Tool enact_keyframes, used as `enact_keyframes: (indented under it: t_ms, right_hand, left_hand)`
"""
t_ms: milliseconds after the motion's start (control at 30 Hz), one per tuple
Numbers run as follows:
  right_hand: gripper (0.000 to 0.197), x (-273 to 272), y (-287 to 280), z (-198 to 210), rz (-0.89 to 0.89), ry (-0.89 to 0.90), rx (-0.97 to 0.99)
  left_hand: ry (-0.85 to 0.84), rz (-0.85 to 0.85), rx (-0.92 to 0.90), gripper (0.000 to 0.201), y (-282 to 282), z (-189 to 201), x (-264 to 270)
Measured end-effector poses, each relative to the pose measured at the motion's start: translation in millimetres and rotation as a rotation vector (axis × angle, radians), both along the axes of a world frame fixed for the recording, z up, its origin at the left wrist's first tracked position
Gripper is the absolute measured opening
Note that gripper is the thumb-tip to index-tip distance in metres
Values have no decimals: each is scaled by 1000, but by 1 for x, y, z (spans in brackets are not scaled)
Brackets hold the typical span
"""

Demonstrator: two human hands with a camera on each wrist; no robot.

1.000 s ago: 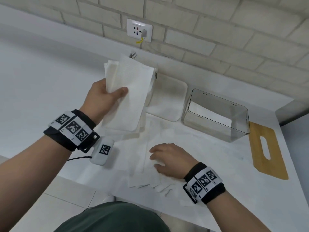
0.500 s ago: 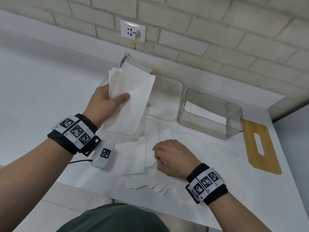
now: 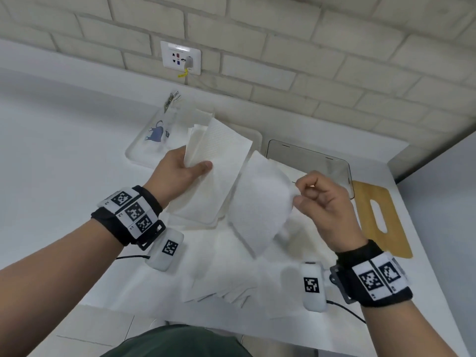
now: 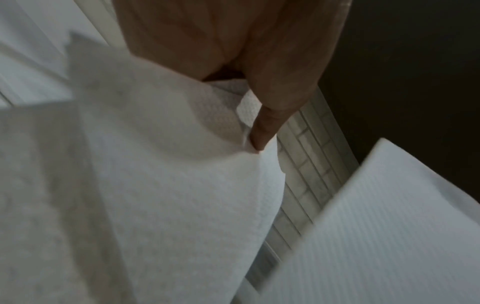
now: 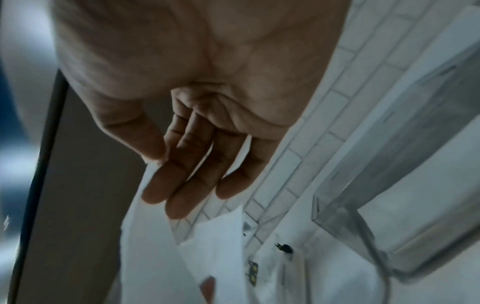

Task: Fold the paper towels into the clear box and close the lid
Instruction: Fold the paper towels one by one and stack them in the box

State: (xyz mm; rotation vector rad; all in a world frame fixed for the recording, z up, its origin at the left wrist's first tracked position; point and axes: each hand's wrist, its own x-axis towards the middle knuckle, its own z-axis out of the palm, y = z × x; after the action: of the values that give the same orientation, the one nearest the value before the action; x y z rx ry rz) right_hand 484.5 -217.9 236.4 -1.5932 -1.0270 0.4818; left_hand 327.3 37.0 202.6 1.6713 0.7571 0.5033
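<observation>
Left hand (image 3: pixel 180 176) is closed on a folded stack of paper towels (image 3: pixel 219 176), thumb on top, held above the bench (image 3: pixel 64 189). One loose sheet (image 3: pixel 257 199) is pinched at its right edge by the right hand (image 3: pixel 324 202) between thumb and forefinger, lifted off the pile of spread sheets (image 3: pixel 231 274) at the near edge.

Handling, judged: the sheet is very light and limp, bellying under its own weight. It should be taken by an edge or corner; a crease is expected to hold, a hard tug to tear it. The stack is soft and is best clamped across its width.

The clear box (image 3: pixel 309 161) stands far right, open-topped, well apart from the hands. The wooden lid (image 3: pixel 381 217) lies flat to its right.

Hard to tell:
- box interior, partly covered by sheet and hand
- sheet count in the stack
- left fingers under the stack
- wrist views blurred; the pinch point is unclear there
- clear packaging (image 3: pixel 159 132) at far left, contents unreadable
</observation>
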Motion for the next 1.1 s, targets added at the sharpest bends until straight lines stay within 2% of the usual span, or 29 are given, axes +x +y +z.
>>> enact_keyframes:
  t_ms: [100, 200, 367, 500, 567, 633, 733, 767, 833, 900, 933, 1000, 1067, 1100]
  right_hand:
    - [10, 9, 9, 7, -15, 305, 126]
    - [15, 17, 15, 8, -88, 477, 144]
    - [27, 24, 26, -3, -325, 529, -12]
    - [16, 29, 28, -12, -500, 497, -85]
    - [10, 30, 31, -16, -535, 462, -106]
    - [6, 28, 33, -21, -519, 452, -89]
    - [55, 17, 27, -21, -437, 419, -71]
    - [59, 12, 24, -20, -384, 410, -68]
    - [42, 1, 17, -14, -291, 363, -37]
    - [23, -9, 11, -10, -298, 283, 27]
    - [23, -13, 9, -12, -317, 256, 63]
    - [31, -17, 5, -22, -343, 233, 73]
    - [50, -18, 1, -37, -367, 200, -25]
    - [52, -18, 0, -46, -381, 189, -87]
  left_hand:
    - [41, -150, 1, 6, -20, -5, 19]
    - [53, -209, -98, 8, -35, -12, 37]
    - [-27, -271, -429, 20, -53, -14, 51]
    - [-84, -213, -635, 34, -61, -15, 53]
    - [-77, -254, -609, 42, -64, -17, 53]
    - [-71, -306, -486, 36, -67, -19, 52]
    - [-111, -306, -318, 35, -70, -18, 51]
    - [-137, -307, -279, 35, -73, -15, 51]
    - [-179, -338, -183, 30, -79, -8, 53]
    - [-195, -372, -106, 27, -86, -2, 54]
    - [-195, -376, -99, 29, -89, 0, 54]
    - [-191, -372, -135, 34, -95, -3, 56]
    - [-152, -362, -177, 40, -100, -13, 57]
    - [-121, -356, -191, 42, -102, -19, 57]
